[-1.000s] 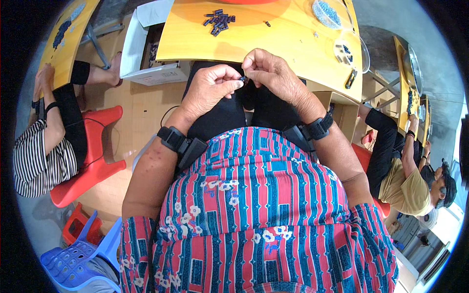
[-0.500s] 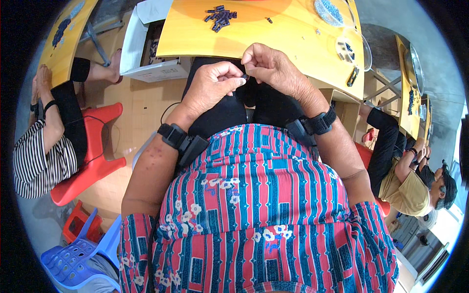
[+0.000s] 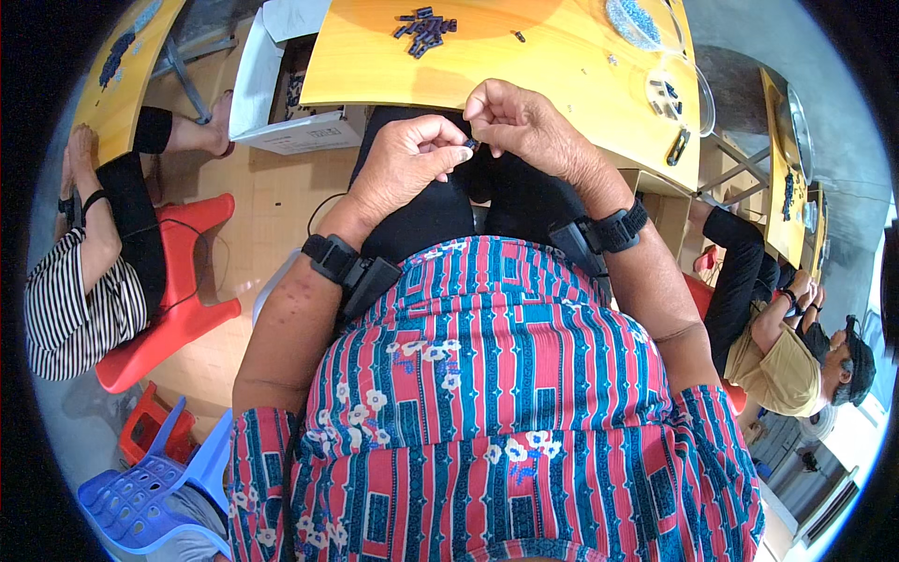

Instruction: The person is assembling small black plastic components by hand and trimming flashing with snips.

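Just off the near edge of the yellow table, above my lap, my left hand (image 3: 405, 161) pinches a tiny dark piece (image 3: 472, 145) between thumb and fingertips. Its exact kind is too small to make out. My right hand (image 3: 526, 129) is closed right beside it, thumb against curled fingers, its tips close to that piece. Whatever those fingers may hold is hidden. On the table beyond lies a pile of small dark plastic parts (image 3: 426, 36), with one loose part (image 3: 520, 36) to its right.
A clear bowl of small blue pieces (image 3: 634, 26) and a clear dish (image 3: 653, 94) with dark parts stand on the table (image 3: 552, 80) at right, near a dark oblong piece (image 3: 678, 147). An open white box (image 3: 304, 134) sits left. People sit at tables on both sides.
My right hand has shifted very slightly, its fingers tilting toward the left hand's pinch. The left hand keeps almost the same place and grip.
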Motion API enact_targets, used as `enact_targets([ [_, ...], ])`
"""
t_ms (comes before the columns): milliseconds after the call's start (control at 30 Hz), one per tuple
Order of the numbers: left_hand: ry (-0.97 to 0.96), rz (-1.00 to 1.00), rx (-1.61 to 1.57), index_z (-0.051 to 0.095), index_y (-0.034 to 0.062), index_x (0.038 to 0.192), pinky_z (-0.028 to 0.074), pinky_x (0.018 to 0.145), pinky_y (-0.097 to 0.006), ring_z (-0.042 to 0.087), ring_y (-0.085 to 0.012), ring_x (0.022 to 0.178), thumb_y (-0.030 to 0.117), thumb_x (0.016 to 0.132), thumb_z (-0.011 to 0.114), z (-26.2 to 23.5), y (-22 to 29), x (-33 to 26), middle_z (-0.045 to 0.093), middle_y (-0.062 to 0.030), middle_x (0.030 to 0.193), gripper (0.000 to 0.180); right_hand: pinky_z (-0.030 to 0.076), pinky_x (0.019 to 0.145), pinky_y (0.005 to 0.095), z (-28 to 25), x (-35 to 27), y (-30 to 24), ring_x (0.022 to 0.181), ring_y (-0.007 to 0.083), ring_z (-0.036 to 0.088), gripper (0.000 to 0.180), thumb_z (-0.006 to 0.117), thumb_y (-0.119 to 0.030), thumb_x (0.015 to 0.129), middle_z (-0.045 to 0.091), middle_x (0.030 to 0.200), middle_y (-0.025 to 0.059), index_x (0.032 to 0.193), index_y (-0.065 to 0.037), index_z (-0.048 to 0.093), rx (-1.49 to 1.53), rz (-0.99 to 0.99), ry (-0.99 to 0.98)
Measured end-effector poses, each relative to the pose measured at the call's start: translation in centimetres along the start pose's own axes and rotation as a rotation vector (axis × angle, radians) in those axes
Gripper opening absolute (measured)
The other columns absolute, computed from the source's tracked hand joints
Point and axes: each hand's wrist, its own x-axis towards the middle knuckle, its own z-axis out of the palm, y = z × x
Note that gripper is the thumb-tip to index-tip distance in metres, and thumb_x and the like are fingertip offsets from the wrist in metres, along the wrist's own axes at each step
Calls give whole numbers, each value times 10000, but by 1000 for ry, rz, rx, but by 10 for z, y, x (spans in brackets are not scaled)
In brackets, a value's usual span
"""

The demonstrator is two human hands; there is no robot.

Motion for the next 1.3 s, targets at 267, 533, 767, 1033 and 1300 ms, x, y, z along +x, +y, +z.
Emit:
enact_targets([
  [267,-2,-6,-15,646,9,917,470,579,-189,548,-38,635,100,878,647,0,1,0,608,19,763,99,461,653,228,-1,1,4,759,67,526,145,578,-95,904,550,826,-14,1033,-44,537,31,7,5],
  [533,-4,-9,-14,650,13,917,471,581,-189,549,-37,635,106,876,656,0,-1,0,607,23,758,102,461,653,223,-3,2,6,763,64,530,127,573,-89,910,549,823,-17,1022,-42,536,3,0,-10],
  [767,-2,-14,10,646,6,910,475,572,-193,555,-40,628,95,868,661,2,1,0,612,16,755,99,458,650,225,0,3,-1,740,67,530,140,594,-28,869,553,796,-16,1007,-36,571,-144,-100,-2],
  [1033,39,-37,4,633,-9,898,481,571,-203,557,-46,627,88,851,677,4,-4,-1,612,6,747,116,469,618,251,10,1,-13,664,110,549,145,594,23,819,559,705,19,949,-41,597,-479,-132,76],
  [1300,42,-32,-4,634,-8,918,486,582,-206,560,-48,638,94,862,670,4,-5,2,616,3,757,121,502,617,286,12,2,-14,675,154,609,162,605,32,789,606,729,68,936,-35,594,-624,-257,143],
])
